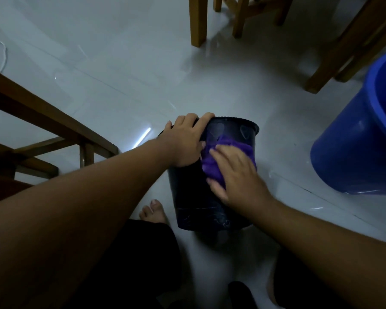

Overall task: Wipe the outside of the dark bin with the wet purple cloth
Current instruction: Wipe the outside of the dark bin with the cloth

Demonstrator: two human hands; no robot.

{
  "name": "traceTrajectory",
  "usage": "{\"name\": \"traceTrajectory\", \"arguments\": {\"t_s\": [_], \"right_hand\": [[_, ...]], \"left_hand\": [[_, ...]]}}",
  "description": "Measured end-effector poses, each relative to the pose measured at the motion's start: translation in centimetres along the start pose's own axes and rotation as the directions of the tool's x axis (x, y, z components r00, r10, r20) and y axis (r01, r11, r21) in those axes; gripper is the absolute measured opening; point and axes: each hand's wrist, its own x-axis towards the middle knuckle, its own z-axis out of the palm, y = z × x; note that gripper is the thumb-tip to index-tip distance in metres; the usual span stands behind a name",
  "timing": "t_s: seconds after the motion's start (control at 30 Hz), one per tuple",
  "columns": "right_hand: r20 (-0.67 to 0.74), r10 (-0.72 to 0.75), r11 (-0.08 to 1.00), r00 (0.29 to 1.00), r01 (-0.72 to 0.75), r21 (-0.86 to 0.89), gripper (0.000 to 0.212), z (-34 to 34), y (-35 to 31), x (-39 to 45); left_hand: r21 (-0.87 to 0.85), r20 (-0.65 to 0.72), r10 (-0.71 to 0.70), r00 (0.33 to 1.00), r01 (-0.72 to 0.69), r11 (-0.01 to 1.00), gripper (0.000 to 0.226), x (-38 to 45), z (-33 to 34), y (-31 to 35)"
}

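The dark bin (192, 197) lies tipped on its side on the pale tiled floor, its rim pointing away from me. My left hand (185, 141) grips the bin's upper left side near the rim and steadies it. My right hand (234, 172) lies flat, fingers spread, pressing the purple cloth (212, 161) against the bin's upward-facing wall. The cloth shows above and left of my right fingers; the rest of it is hidden under the palm.
A large blue bucket (357, 143) stands at the right. Wooden chair legs (197, 21) rise at the top, and a wooden frame (54, 128) sits at the left. My bare foot (154, 210) rests just left of the bin's base. The floor looks wet and shiny.
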Motion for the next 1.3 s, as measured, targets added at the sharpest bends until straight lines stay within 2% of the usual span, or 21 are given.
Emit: {"name": "traceTrajectory", "arguments": {"t_s": [0.1, 0.17, 0.23, 0.33, 0.37, 0.4, 0.5, 0.57, 0.67, 0.73, 0.8, 0.87, 0.93, 1.0, 1.1, 1.17, 1.23, 1.3], "right_hand": [[0.043, -0.298, 0.949, 0.954, 0.301, -0.093, 0.064, 1.3, 0.2, -3.3], [0.09, -0.379, 0.917, 0.921, 0.387, -0.1, 0.063, 1.5, 0.9, -3.4], [0.08, -0.328, 0.938, 0.941, 0.335, -0.092, 0.067, 0.9, 1.2, -1.8], [-0.006, 0.006, 0.999, 1.0, -0.006, 0.035, 0.074, -0.6, 1.2, 1.3], [-0.005, 0.079, 0.994, 0.997, -0.079, 0.078, 0.075, -0.8, 1.1, 1.6], [0.001, 0.089, 0.993, 0.996, -0.089, 0.075, 0.075, -0.8, 0.8, 1.2], [0.037, -0.121, 0.992, 0.992, 0.122, -0.013, 0.074, 0.0, 0.0, -2.4], [0.092, -0.29, 0.955, 0.952, 0.295, -0.039, 0.075, 0.6, 0.5, -4.2], [0.095, -0.401, 0.913, 0.911, 0.406, -0.044, 0.075, 0.8, 2.0, -3.6], [0.1, -0.355, 0.933, 0.93, 0.359, -0.03, 0.077, 0.5, 2.1, -2.5], [0.076, -0.194, 0.981, 0.978, 0.196, -0.01, 0.08, 0.1, 1.6, -0.7], [0.064, -0.028, 0.999, 0.998, 0.025, 0.042, 0.082, -0.6, 1.3, 0.9], [0.061, 0.034, 0.997, 0.998, -0.038, 0.067, 0.082, -0.9, 1.0, 0.8], [0.081, -0.033, 0.999, 0.996, 0.03, 0.034, 0.082, -0.7, 0.5, -1.0], [0.12, -0.251, 0.967, 0.961, 0.254, -0.016, 0.081, 0.4, 0.3, -3.8], [0.114, -0.338, 0.938, 0.934, 0.345, -0.044, 0.079, 0.8, 1.1, -3.8], [0.12, -0.317, 0.944, 0.941, 0.325, -0.052, 0.079, 0.9, 1.7, -2.7], [0.088, -0.176, 0.982, 0.981, 0.18, -0.047, 0.078, 0.4, 1.8, -0.6]], "left_hand": [[-0.043, 0.032, -0.018, 0.999, 0.02, 0.999, 0.071, 0.1, -0.1, -0.4], [-0.05, 0.029, -0.002, 1.0, 0.003, 0.999, 0.071, 0.2, 0.0, -0.6], [-0.041, 0.015, 0.008, 1.0, -0.007, 0.999, 0.071, 0.2, 0.1, -0.7], [-0.039, 0.002, 0.027, 1.0, -0.027, 0.999, 0.071, 0.2, 0.2, -0.4], [-0.045, 0.003, 0.026, 1.0, -0.026, 0.999, 0.071, 0.2, 0.1, -0.2], [-0.049, 0.009, 0.023, 1.0, -0.022, 0.999, 0.071, 0.3, 0.0, -0.1], [-0.07, 0.033, 0.001, 0.999, 0.002, 0.998, 0.071, 0.3, -0.2, -0.6], [-0.092, 0.037, -0.001, 0.999, 0.004, 0.996, 0.071, 0.3, -0.4, -0.8], [-0.082, 0.026, 0.01, 1.0, -0.008, 0.997, 0.071, 0.4, -0.3, -0.7], [-0.09, 0.017, 0.007, 1.0, -0.005, 0.996, 0.071, 0.4, -0.1, -0.9], [-0.095, 0.015, 0.009, 1.0, -0.008, 0.995, 0.071, 0.4, -0.1, -1.1], [-0.099, 0.015, 0.013, 1.0, -0.011, 0.995, 0.07, 0.6, -0.2, -0.9], [-0.096, 0.008, 0.015, 1.0, -0.014, 0.995, 0.071, 0.7, -0.1, -0.4], [-0.114, 0.017, 0.006, 1.0, -0.004, 0.994, 0.072, 0.7, -0.2, -0.4], [-0.139, 0.03, -0.009, 0.999, 0.013, 0.99, 0.07, 0.7, -0.2, -1.1], [-0.137, 0.035, 0.001, 0.999, 0.003, 0.991, 0.071, 0.6, 0.0, -1.4], [-0.137, 0.038, -0.004, 0.999, 0.009, 0.991, 0.071, 0.6, 0.2, -1.7], [-0.14, 0.038, 0.007, 0.999, -0.001, 0.99, 0.072, 0.7, 0.2, -1.7]]}}
